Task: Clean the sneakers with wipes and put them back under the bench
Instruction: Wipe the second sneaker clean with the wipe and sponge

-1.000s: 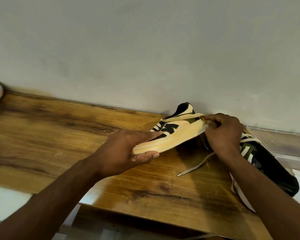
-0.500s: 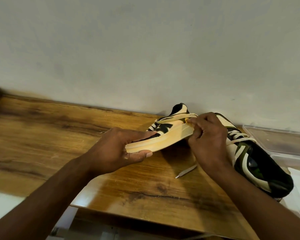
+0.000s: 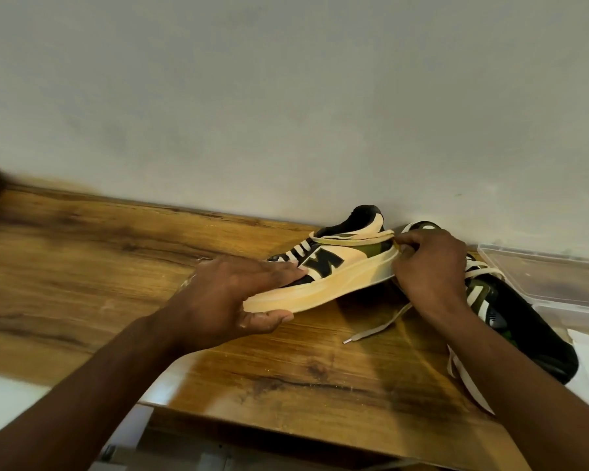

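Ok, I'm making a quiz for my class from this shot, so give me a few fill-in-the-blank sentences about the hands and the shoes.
1. The left hand grips the raised sneaker at its ____ end.
2. The right hand is at that sneaker's ____ end.
3. The second sneaker lies on the wooden ____.
4. A clear plastic ____ sits at the right edge by the wall.

Missing words: toe; heel; bench; container

Bench top (image 3: 116, 266): wood-grain, semi-gloss, w/ dark streaks. Held sneaker (image 3: 347, 266): smooth cream/black panels, matt yellowed sole, flat cloth laces. Container (image 3: 551, 283) at right edge: clear plastic. Wall (image 3: 286, 96): matt.
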Demonstrator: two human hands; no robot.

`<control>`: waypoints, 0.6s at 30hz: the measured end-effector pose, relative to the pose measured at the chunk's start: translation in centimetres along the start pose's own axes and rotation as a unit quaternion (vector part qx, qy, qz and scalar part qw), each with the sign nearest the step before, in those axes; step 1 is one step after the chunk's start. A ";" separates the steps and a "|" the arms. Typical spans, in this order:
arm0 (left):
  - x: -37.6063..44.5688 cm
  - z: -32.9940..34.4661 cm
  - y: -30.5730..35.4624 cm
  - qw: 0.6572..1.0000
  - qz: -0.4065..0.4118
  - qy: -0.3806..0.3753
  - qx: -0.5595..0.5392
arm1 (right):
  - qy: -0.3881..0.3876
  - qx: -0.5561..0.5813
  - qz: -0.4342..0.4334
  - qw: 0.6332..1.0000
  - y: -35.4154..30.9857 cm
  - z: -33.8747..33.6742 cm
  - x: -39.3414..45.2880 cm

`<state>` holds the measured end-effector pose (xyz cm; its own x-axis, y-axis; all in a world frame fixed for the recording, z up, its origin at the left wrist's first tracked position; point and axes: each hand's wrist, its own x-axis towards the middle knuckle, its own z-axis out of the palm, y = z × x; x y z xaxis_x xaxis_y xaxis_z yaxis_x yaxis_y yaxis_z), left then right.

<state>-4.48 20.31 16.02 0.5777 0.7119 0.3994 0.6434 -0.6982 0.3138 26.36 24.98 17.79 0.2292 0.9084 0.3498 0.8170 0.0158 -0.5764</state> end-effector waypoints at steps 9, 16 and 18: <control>-0.6 3.1 2.3 0.983 0.063 0.054 0.163 | -0.039 -0.080 -0.101 0.991 -0.4 -1.7 -2.0; -0.3 3.8 2.7 0.982 0.015 0.028 0.186 | -0.075 0.040 -0.044 0.995 -1.4 -1.4 -3.7; -0.3 3.7 2.5 0.983 0.002 0.030 0.182 | -0.107 0.071 -0.039 0.991 -2.2 -0.7 -4.9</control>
<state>-1.18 18.66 13.45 0.5569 0.6963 0.4528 0.7848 -0.6196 -0.0124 23.83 20.23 17.86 0.0388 0.9696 0.2414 0.7419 0.1339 -0.6570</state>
